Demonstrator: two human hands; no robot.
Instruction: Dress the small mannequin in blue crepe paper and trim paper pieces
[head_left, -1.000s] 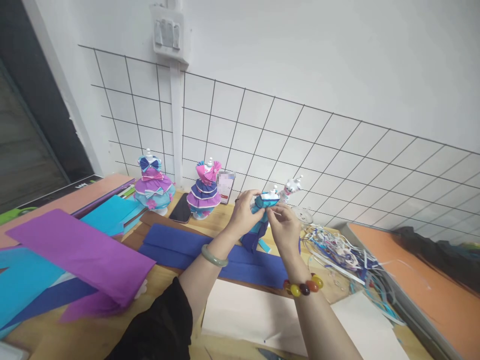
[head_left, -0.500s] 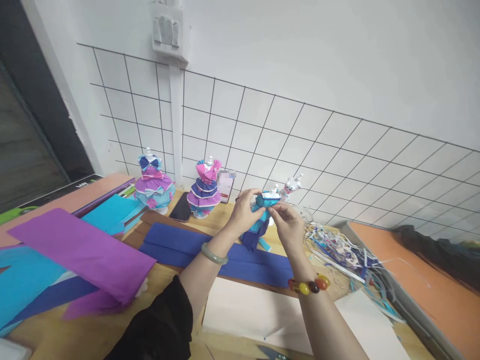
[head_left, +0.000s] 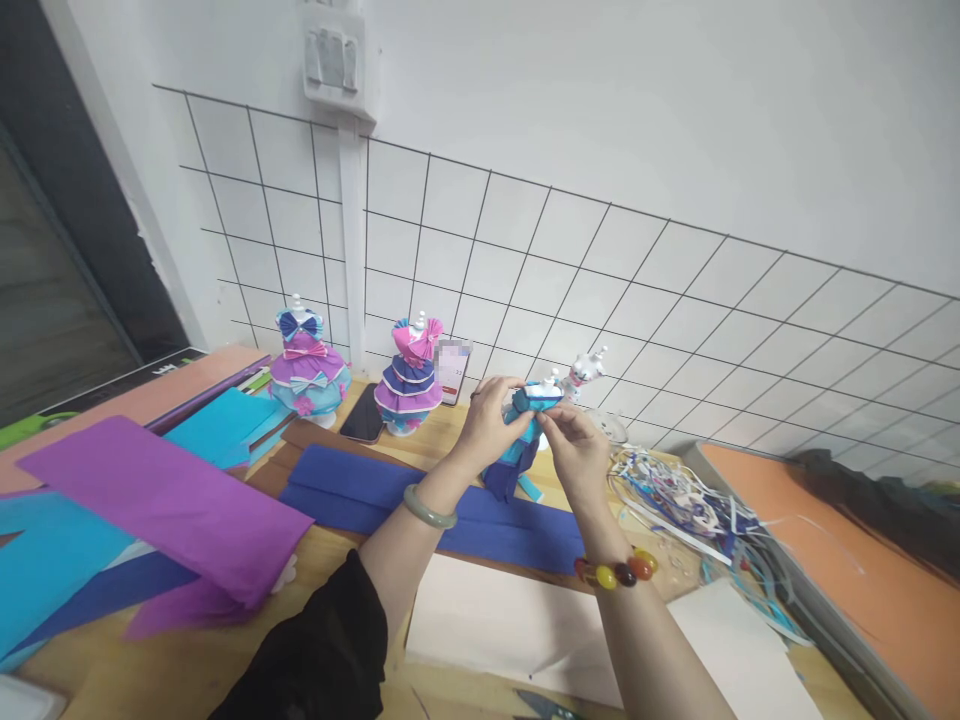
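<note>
In the head view, the miniature dress form [head_left: 553,381] stands just right of the frame's centre, the left hand [head_left: 489,425] closed around its left side, thumb in front. The right hand [head_left: 579,455] has thumb and forefinger pinched together on the lower edge of its teal bodice [head_left: 541,401]. Two dressed mannequins [head_left: 309,375] [head_left: 409,388] stand left of centre; tangled strips [head_left: 675,490] lie at right, scissors [head_left: 546,706] at bottom centre.
</note>
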